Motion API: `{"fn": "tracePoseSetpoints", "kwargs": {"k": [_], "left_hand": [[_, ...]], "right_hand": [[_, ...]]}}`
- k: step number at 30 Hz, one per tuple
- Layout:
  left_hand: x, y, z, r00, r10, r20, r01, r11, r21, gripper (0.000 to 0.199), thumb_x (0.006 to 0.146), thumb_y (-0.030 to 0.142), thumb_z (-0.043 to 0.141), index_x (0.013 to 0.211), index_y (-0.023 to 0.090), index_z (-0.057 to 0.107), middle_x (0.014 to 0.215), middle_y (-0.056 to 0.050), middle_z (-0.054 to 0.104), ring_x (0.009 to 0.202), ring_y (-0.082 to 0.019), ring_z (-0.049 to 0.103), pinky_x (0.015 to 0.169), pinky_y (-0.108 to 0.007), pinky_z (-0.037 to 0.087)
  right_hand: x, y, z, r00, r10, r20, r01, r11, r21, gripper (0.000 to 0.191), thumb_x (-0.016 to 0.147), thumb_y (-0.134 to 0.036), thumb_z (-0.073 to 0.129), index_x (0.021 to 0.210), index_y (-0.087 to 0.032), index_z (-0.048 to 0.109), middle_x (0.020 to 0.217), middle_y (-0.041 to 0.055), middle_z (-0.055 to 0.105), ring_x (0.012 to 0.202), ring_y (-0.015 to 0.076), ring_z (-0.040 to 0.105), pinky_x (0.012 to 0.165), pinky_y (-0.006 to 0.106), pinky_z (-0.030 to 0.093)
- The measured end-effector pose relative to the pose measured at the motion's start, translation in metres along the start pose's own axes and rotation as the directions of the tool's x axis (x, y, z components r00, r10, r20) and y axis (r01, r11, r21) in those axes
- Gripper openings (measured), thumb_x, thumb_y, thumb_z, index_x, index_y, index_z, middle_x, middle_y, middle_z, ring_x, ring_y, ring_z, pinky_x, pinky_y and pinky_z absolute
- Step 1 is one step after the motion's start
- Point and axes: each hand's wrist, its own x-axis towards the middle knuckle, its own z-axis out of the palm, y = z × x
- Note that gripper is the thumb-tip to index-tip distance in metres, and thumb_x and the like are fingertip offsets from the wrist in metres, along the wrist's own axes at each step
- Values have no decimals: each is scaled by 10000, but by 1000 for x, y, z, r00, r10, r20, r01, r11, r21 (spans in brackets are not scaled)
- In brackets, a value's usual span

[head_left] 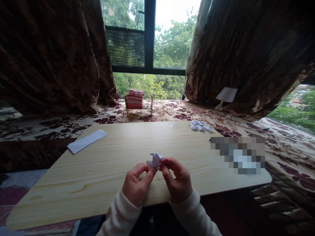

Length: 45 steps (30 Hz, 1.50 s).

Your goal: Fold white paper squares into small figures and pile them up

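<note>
A small piece of folded white paper point(156, 160), with pointed corners sticking up, is held just above the front half of the table. My left hand point(137, 183) pinches its lower left part between thumb and fingers. On the other side, my right hand point(177, 180) grips the paper's right edge between thumb and index finger. Both hands are close together, and the fingertips cover part of the paper. Its exact folded shape is too small to make out.
On the wooden table point(103, 177) lie a stack of white paper strips point(87, 141) at left and several folded paper pieces point(199, 126) at the far right. A blurred-out patch point(241, 157) covers the right side. Behind stand a small rack of striped cloths point(135, 99) and a lamp point(226, 95).
</note>
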Motion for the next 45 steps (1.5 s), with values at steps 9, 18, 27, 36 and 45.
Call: {"fn": "tracePoseSetpoints", "kwargs": {"k": [9, 18, 27, 36, 45], "left_hand": [[-3, -7, -3, 999, 39, -9, -39, 998, 50, 163, 769, 294, 572, 762, 165, 671, 774, -46, 642, 805, -194, 578, 799, -289, 416], [-5, -4, -2, 998, -15, -55, 15, 1000, 4, 221, 786, 343, 530, 740, 153, 635, 742, -48, 622, 777, -191, 563, 775, -283, 416], [-3, -3, 0, 996, -13, -86, 22, 994, 105, 249, 814, 361, 455, 676, 177, 552, 688, -15, 547, 713, -168, 516, 703, -263, 394], [-4, -1, 1, 998, -5, -56, 14, 987, 160, 260, 813, 340, 444, 608, 190, 499, 617, 3, 483, 657, -158, 480, 619, -245, 376], [-3, 1, 1, 1000, -19, -16, 20, 996, 83, 274, 809, 337, 452, 591, 177, 496, 585, 17, 455, 597, -130, 441, 600, -245, 363]], "right_hand": [[1, -8, -2, 995, 17, 96, -11, 998, -67, 53, 798, -188, 518, 776, -174, 564, 701, 25, 584, 645, 145, 548, 616, 285, 473], [1, -9, -1, 992, -68, 109, 92, 968, -232, 96, 835, -195, 443, 793, -182, 528, 755, 28, 548, 677, 137, 518, 637, 265, 445], [0, -7, -2, 989, -43, 141, 82, 954, -287, 130, 852, -224, 433, 773, -179, 526, 695, 14, 524, 626, 129, 495, 610, 248, 416], [0, -4, -13, 948, -78, 308, 212, 877, -430, 160, 871, -219, 385, 803, -180, 525, 702, 34, 543, 640, 147, 509, 597, 249, 384], [3, -3, -19, 916, -162, 367, 309, 868, -389, 155, 857, -192, 389, 752, -173, 502, 657, 18, 482, 589, 130, 450, 555, 245, 353]]}}
